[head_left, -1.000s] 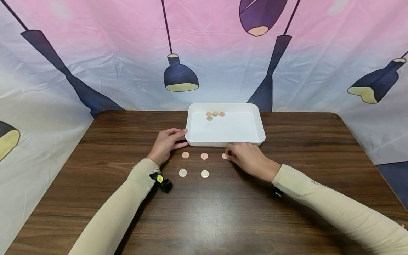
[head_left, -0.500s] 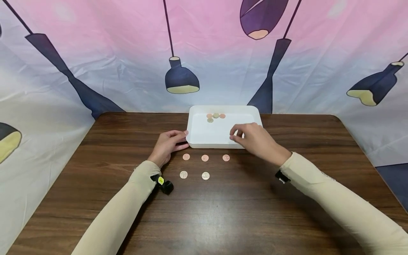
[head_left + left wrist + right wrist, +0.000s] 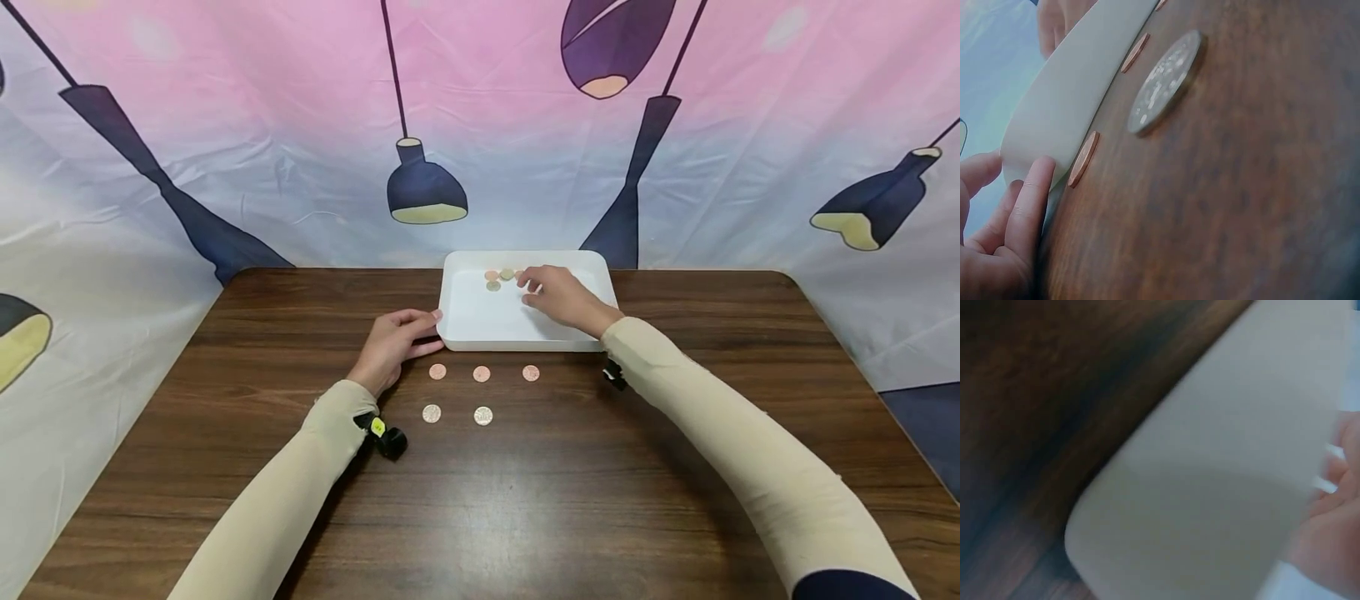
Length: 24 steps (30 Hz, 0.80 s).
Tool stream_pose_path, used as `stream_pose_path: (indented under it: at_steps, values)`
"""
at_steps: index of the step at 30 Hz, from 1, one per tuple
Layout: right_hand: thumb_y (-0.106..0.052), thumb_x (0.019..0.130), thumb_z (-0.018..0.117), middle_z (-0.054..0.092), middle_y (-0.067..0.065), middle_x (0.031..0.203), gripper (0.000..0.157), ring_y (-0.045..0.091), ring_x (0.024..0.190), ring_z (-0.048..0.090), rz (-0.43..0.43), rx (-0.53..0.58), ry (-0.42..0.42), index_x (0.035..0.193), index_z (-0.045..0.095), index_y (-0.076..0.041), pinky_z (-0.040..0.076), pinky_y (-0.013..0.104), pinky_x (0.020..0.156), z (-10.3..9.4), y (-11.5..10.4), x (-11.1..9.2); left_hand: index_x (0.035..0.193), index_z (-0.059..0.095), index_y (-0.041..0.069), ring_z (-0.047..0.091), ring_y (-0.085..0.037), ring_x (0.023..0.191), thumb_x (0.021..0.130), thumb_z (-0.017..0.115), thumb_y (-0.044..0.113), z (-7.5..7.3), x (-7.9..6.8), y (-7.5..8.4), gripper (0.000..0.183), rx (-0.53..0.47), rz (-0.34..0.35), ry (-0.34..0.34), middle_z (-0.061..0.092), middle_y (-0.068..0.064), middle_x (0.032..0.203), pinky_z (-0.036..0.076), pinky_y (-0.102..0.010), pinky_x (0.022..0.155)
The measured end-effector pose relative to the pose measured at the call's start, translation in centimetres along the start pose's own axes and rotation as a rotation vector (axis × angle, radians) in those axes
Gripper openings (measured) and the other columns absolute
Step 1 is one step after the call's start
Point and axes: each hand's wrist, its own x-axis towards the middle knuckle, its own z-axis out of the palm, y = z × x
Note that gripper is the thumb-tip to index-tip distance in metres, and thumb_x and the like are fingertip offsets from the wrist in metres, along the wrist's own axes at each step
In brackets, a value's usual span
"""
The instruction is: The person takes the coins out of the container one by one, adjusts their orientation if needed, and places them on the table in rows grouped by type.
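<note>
Right hand [image 3: 561, 294] swung deeper over the tray [image 3: 510, 344], thumb and forefinger apart, no coin visible between | left hand [image 3: 392, 342] touched its near-left corner, fingers straight | inner coins [image 3: 492, 286] lay toward its back, outer coins [image 3: 482, 374] before it | nailing an edge seemed best | fingers part-hid one inner coin; right wrist view blurred

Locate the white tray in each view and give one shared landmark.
Head: white tray, just right of centre.
Left wrist: its outer wall, slanting across the upper left.
Right wrist: its outer wall, filling the middle and reaching the top right.
Shared landmark: right hand, in all three.
</note>
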Motion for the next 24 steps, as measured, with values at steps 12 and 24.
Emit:
stream_pose_path:
  at_steps: [12,24]
  values:
    - [-0.011,0.108,0.051,0.057,0.026,0.129,0.053,0.036,0.111,0.055,0.062,-0.201,-0.067,0.161,0.044,-0.005,0.053,0.047,0.093,2.0,0.3,2.9,0.13,0.063,-0.007,0.068,-0.029,0.12,0.103,0.073,0.023,0.0,0.0,-0.1,0.042,0.0,0.005,-0.007,0.058,-0.022,0.139,0.066,-0.03,0.093]
    - [-0.015,0.109,0.053,0.065,0.027,0.112,0.047,0.036,0.101,0.059,-0.08,-0.341,-0.133,0.155,0.053,-0.005,0.054,0.047,0.086,1.1,0.5,-0.2,0.129,0.063,-0.008,0.07,-0.027,0.116,0.103,0.072,0.022,0.0,0.1,-0.1,0.04,-0.003,0.008,-0.004,0.058,-0.022,0.139,0.066,-0.029,0.093]
